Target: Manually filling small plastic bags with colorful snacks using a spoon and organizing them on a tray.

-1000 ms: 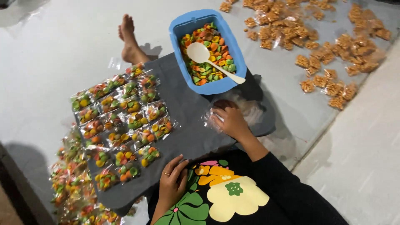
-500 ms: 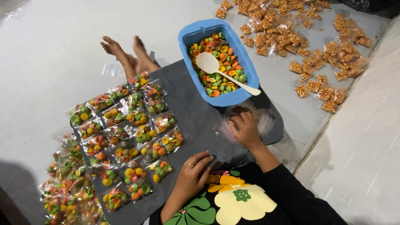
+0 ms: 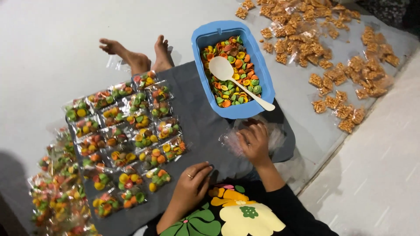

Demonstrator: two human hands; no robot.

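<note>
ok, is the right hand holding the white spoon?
No: the white spoon lies in the blue tub untouched, while the right hand rests on clear plastic bags below it.

I see glossy clear plastic bags (image 3: 251, 135), crinkled, under my right hand (image 3: 253, 142). Blue tub (image 3: 262, 70): smooth plastic, slight sheen. Spoon (image 3: 227, 74): matt white, probably plastic. Grey cloth (image 3: 199, 124): matt, soft weave. Filled packets (image 3: 131, 131): shiny film. Floor (image 3: 52, 48): smooth, faint gloss.
</note>
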